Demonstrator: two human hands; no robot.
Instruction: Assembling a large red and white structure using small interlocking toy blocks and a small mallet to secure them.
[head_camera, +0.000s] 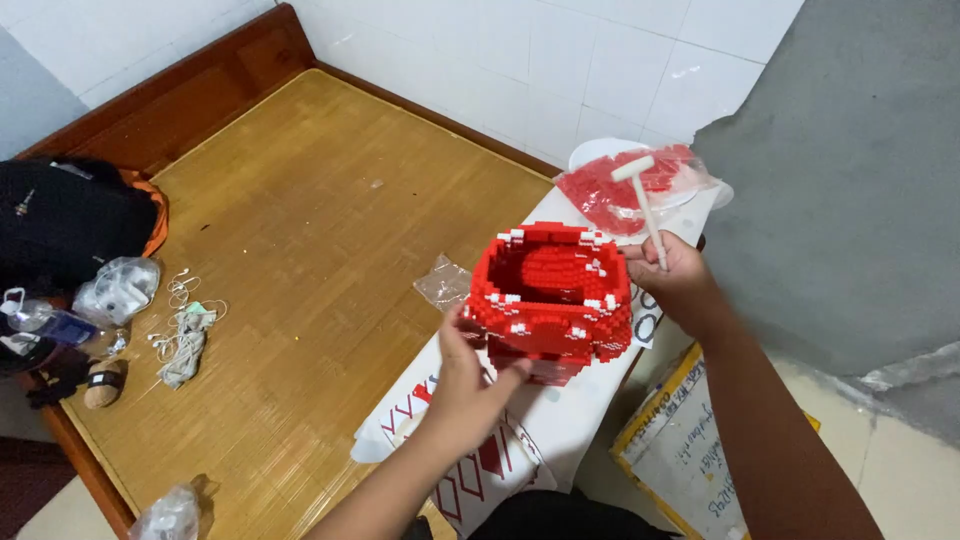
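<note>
Left hand (468, 375) presses spread fingers against a hollow red brick-built model (552, 298), steadying its near side. Right hand (672, 275), just beyond the model, grips a small white hammer (645, 203) upright.

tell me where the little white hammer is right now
In the head view, the white hammer is right of centre, held upright in the right hand, just right of the red brick model and in front of the bag of red bricks.
</note>
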